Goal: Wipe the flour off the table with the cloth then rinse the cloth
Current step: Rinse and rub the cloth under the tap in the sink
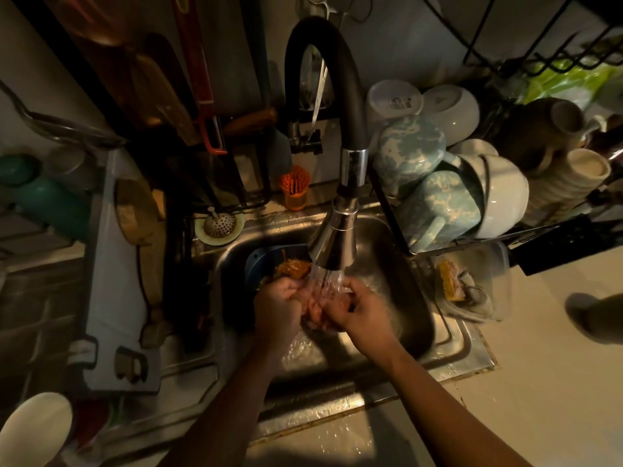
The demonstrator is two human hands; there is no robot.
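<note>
Over the steel sink, my left hand and my right hand meet under the running water. Between them they grip a small, wet, reddish cloth, bunched up and mostly hidden by the fingers. The water falls from the chrome head of the black faucet straight onto the cloth and my fingers. Splashes glint on the sink floor below.
A blue strainer bowl with orange scraps sits in the sink behind my left hand. A rack of upturned cups and bowls stands at the right, with a clear plastic tub holding a sponge beside it. The pale counter lies right.
</note>
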